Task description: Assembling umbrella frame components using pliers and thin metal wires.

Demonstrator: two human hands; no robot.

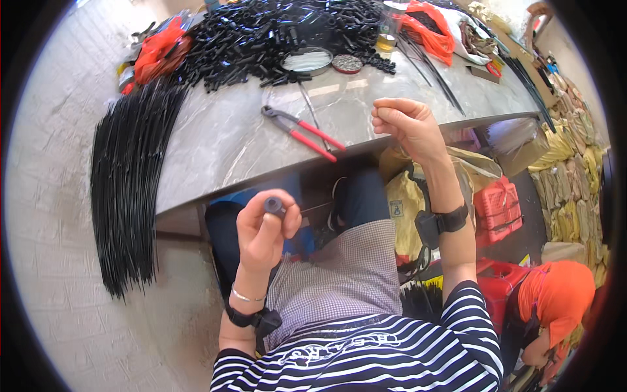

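My left hand (264, 225) is closed in front of my lap. Its thumb and fingers grip a short black tube (274, 206), whose hollow end faces up. Farther right and higher, my right hand (408, 127) is held in a pinch near the table's front edge; whatever sits between its fingertips is too small to make out. On the grey marbled table (228, 144) lie pincers with red handles (304, 136), between my two hands. A thin metal rod (312, 111) rests partly beneath them. A big heap of black tubes (261, 39) covers the back of the table.
A round dish (307, 60) and a red tin of small bits (347, 63) stand before the heap. Long black strips (134, 189) hang over the left edge. Orange bags (160, 55) and a glass jar (390, 26) stand behind. A person in an orange head covering (555, 297) is at lower right.
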